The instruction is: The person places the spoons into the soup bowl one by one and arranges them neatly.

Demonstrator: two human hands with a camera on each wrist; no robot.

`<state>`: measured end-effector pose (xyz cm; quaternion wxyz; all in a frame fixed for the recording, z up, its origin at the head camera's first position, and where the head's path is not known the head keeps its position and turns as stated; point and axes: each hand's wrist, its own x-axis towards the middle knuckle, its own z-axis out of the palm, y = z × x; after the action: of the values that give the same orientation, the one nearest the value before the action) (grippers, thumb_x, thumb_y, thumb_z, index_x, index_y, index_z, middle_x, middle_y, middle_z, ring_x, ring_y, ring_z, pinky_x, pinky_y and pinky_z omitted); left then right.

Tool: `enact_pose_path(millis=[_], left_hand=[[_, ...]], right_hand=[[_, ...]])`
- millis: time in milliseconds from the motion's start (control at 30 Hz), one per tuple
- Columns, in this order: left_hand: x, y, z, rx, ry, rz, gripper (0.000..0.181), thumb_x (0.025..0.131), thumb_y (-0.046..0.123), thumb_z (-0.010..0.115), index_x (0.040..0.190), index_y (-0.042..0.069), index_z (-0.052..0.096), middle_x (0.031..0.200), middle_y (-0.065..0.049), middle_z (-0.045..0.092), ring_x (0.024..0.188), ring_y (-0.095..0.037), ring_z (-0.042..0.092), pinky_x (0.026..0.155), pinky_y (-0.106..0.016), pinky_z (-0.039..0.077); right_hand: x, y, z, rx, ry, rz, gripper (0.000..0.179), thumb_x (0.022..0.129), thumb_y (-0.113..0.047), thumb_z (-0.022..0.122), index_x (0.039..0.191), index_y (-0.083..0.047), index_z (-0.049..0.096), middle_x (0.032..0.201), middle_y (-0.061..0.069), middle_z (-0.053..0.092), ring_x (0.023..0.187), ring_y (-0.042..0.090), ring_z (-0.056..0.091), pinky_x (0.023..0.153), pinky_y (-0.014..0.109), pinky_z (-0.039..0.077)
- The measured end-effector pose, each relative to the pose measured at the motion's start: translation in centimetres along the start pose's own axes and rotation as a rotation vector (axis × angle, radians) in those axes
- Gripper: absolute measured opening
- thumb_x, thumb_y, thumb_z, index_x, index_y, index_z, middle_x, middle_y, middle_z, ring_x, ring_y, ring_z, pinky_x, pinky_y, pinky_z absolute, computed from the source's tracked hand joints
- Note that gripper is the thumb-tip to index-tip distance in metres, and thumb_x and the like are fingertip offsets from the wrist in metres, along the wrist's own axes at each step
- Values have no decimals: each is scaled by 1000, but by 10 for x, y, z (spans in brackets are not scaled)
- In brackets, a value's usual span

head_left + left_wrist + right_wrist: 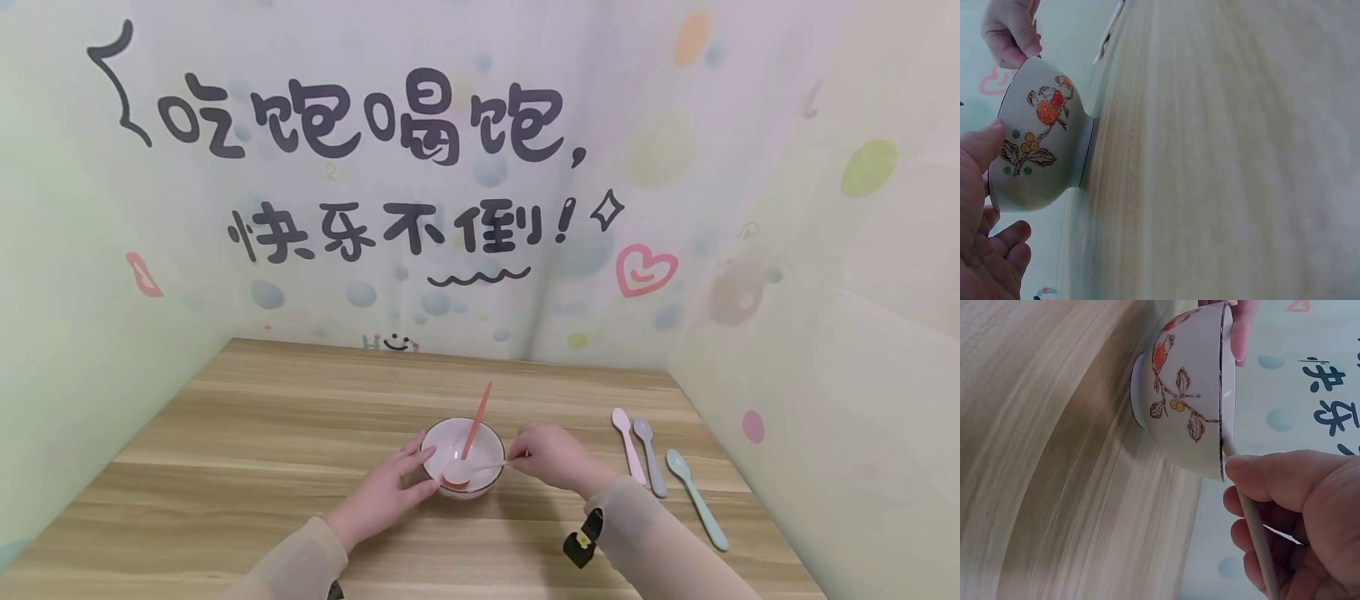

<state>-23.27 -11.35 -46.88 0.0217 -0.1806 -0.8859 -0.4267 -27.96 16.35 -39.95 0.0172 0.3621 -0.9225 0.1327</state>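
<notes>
A white bowl (pixel 467 495) with a dark rim stands upright on the table; painted birds and leaves decorate its outside (pixel 1041 181). My left hand (pixel 382 492) holds it at the left, thumb on the near side and fingers along the rim. From the right, my right hand (pixel 555 454) pinches the handle of a pale spoon (pixel 1257 531), whose head lies inside the bowl. A red spoon (pixel 477 421) also sits in the bowl, its handle leaning on the far rim and its head partly hidden under the pale spoon.
To the right lie a pink spoon (pixel 630 446), a grey-purple spoon (pixel 650 458) and a pale green spoon (pixel 697 500) on the wooden table (pixel 262 433). Printed curtain-like walls (pixel 337 292) enclose the table at the back and both sides.
</notes>
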Motion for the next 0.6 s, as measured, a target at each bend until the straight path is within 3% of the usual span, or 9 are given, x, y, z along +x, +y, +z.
enact_pose_path(millis=[233, 367, 600], left_hand=[[0, 0, 0, 5, 2, -9, 58, 90, 36, 67, 138, 6, 53, 154, -13, 31, 139, -37, 29, 110, -54, 27], [1, 0, 1, 10, 5, -7, 58, 90, 37, 67, 137, 6, 53, 154, -12, 31, 139, -37, 29, 110, -54, 27], [1, -1, 2, 3, 15, 6, 58, 90, 36, 68, 136, 5, 55, 154, -13, 32, 139, -39, 29, 111, -54, 27]], right_hand=[[2, -1, 0, -49, 26, -59, 4, 83, -10, 74, 84, -11, 77, 71, -11, 53, 66, 4, 50, 61, 24, 46], [3, -1, 1, -158, 75, -84, 4, 82, -12, 75, 83, -15, 77, 69, -11, 51, 66, 8, 48, 61, 26, 45], [4, -3, 5, -274, 126, -65, 5, 80, -17, 76, 82, -22, 76, 71, -9, 53, 71, 14, 50, 62, 32, 40]])
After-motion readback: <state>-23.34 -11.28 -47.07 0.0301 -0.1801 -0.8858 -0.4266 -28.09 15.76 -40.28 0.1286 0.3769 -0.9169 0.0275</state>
